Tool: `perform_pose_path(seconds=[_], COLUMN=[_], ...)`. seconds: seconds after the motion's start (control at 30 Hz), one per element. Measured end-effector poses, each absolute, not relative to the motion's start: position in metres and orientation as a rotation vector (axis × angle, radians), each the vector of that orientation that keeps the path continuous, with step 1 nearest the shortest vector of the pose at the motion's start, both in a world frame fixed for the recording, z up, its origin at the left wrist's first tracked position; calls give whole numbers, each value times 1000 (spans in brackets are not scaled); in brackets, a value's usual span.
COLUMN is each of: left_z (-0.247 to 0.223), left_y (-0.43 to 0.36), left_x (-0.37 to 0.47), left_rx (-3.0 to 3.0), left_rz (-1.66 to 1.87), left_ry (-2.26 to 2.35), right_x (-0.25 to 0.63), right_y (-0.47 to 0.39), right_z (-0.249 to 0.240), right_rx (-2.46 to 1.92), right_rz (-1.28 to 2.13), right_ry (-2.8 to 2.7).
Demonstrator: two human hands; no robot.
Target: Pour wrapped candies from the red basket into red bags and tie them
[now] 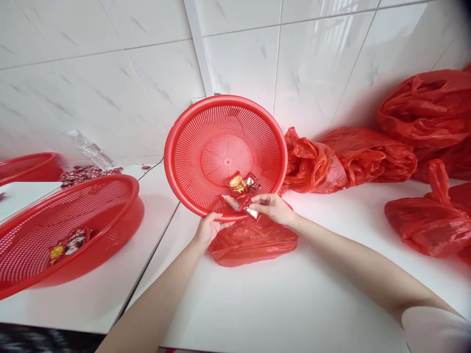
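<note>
A round red mesh basket [224,110] is tilted toward me in the middle, its base facing the tiled wall. My left hand [209,230] grips its lower rim, thumb over the edge and fingers underneath. Several small wrapped snacks [236,184] lie at the low side of the basket, in red, gold and orange wrappers. At the lower right of the rim, my right hand [273,208] pinches a small red and silver packet [252,212] between thumb and fingers. Beneath the basket rests a red plastic bag [253,247] on the white table.
Another red basket [128,206] with a few packets stands at the left. Behind it are a clear plastic bottle [93,153] and a heap of small packets [86,174]. Red plastic bags [368,157] are piled along the wall and at the right.
</note>
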State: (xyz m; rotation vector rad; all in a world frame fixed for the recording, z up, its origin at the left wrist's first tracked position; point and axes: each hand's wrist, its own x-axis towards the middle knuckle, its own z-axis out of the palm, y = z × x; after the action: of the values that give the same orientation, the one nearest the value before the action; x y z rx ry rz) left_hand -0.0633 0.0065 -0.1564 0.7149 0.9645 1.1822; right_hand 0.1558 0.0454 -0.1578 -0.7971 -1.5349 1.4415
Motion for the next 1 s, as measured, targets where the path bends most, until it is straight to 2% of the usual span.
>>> perform_pose_path(seconds=[0.13,0.33,0.43,0.63,0.73,0.9,1.0], left_z=[-157,-155,-154,-151,-148,-149,-150], left_y=[7,5,-2,-15,-15,-6,-3], left_x=[-64,-59,-53,-42,-42,-49,-53], left_rx=[702,782,833,826,825,793,778], left_rz=[1158,1213,1190,1130,1155,1167,1171], left_ry=[960,963,954,918,963,984,980], right_x=[158,162,159,156,158,155,153], right_y=[37,24,20,25,34,40,40], right_z=[-149,-138,-141,-154,-160,-159,-155], right_rx=[-775,-853,-905,-1090,-1037,-957,-955], right_rz=[1292,530,410,681,922,1059,1273], right_ry=[-1767,-2259,-2215,-2061,-1970,-1688,-1463])
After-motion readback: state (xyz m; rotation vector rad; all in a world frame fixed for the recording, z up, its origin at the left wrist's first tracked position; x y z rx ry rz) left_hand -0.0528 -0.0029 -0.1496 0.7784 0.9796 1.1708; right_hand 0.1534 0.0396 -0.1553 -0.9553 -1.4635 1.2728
